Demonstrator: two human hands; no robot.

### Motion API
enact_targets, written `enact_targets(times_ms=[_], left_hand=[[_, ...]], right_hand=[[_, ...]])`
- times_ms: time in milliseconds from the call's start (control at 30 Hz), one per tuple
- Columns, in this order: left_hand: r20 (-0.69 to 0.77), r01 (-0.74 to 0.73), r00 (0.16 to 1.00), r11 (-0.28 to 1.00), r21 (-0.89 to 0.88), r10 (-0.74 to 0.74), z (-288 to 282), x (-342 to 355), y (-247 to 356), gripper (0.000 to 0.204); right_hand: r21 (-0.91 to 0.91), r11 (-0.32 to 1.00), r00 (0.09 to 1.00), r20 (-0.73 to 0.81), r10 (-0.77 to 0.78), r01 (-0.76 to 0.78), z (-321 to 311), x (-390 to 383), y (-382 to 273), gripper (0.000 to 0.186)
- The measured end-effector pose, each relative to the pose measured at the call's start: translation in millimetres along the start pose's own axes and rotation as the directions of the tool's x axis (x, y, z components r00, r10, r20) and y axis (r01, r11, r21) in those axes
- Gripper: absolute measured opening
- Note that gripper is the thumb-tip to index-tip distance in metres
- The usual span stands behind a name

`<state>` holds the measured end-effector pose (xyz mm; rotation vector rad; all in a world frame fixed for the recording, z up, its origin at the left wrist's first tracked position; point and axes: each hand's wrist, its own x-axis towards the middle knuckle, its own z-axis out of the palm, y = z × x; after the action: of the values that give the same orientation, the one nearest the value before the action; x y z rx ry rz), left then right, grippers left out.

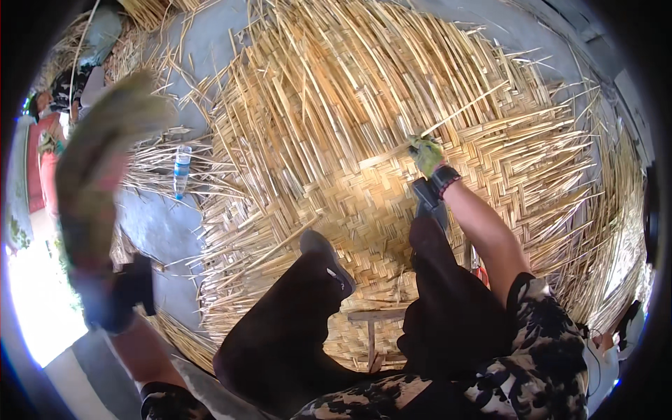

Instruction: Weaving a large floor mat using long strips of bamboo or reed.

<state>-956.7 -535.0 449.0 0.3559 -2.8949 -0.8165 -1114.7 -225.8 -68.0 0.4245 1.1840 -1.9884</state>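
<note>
A large mat of split reed strips point(364, 189) spreads beneath me, woven in a zigzag pattern in the middle, with long loose strips fanning out at its far side. My right hand point(427, 155), in a yellow-green glove, rests low over the weave, its fingers closed around a reed strip point(465, 108) that slants up to the right. A pale flat strip point(383, 158) lies just left of those fingers. High at the left, my gloved left hand point(105, 147) is lifted close to the camera. Motion smears its fingers, so their pose is unclear.
Shoes and dark trouser legs point(280, 308) stand on the mat around a small wooden stool point(376, 315). Left of it lie a water bottle point(182, 171) and scattered reeds on the grey floor point(157, 224). Another person point(66, 91) is at the far left.
</note>
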Motion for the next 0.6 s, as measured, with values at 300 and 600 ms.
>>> enact_targets(times_ms=[300, 600], left_hand=[[0.420, 0.145, 0.898, 0.989, -0.006, -0.129, 380, 2, -63, 0.055], [0.422, 0.056, 0.901, 0.992, 0.115, -0.100, 463, 4, -125, 0.030]], right_hand=[[-0.137, 0.987, 0.973, 0.225, -0.049, 0.081, 16, -26, 2, 0.013], [0.223, 0.973, 0.998, -0.032, -0.059, 0.065, -17, -3, -51, 0.022]])
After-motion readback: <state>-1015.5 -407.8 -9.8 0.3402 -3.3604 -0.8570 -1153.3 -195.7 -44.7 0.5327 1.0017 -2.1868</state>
